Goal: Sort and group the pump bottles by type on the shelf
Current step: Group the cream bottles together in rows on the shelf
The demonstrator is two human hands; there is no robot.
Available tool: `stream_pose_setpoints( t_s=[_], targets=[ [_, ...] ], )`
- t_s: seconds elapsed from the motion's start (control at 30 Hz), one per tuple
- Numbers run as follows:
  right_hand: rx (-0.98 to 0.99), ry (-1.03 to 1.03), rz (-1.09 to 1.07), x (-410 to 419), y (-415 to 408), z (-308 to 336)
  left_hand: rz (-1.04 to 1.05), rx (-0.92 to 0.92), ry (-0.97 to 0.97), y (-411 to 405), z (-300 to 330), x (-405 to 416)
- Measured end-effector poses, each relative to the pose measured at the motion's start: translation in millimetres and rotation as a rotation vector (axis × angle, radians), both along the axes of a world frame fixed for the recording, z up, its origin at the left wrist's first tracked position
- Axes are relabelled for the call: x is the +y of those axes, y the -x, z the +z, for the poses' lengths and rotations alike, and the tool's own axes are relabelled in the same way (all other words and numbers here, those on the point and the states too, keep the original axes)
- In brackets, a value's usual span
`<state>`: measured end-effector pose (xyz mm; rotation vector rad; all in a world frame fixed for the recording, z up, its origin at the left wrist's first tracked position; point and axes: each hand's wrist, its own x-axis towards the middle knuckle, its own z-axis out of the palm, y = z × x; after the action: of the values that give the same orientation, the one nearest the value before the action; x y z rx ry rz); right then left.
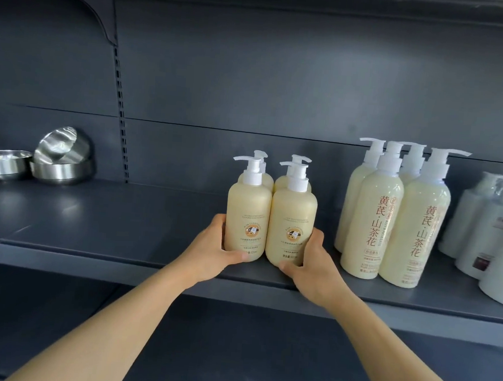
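Note:
Several short cream pump bottles with a cow logo stand upright in a tight square on the dark shelf [123,220]. My left hand [219,244] grips the base of the front left cow bottle [247,214]. My right hand [310,263] grips the base of the front right cow bottle [291,223]. Two more of the same kind stand right behind them. To the right, apart from this group, stand several taller cream pump bottles [373,216] with red Chinese lettering. Further right are white bottles [485,233], partly cut off by the frame edge.
Steel bowls [59,159] sit at the back left of the shelf, one tipped up inside another. A slotted upright [120,112] runs up the back panel. A lower shelf [233,352] lies beneath my forearms.

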<state>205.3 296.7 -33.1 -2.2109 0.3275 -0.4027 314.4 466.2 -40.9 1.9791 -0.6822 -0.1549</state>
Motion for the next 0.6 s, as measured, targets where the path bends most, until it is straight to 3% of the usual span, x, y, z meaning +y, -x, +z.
stream_pose_setpoints(
  t_s=[0.23,0.37,0.47,0.6],
  targets=[
    [-0.015,0.003,-0.011,-1,-2,-6,-0.047,0.006,0.003,-8,-2,-2],
    [0.002,-0.148,0.006,-13,-6,1,-0.078,0.031,0.057,-10,2,-1],
    [0.039,-0.151,0.008,-23,-12,7,-0.138,0.086,0.105,-16,8,-3],
    [0.093,-0.146,0.119,-29,-16,11,-0.224,0.063,0.062,-20,10,-8]
  ],
)
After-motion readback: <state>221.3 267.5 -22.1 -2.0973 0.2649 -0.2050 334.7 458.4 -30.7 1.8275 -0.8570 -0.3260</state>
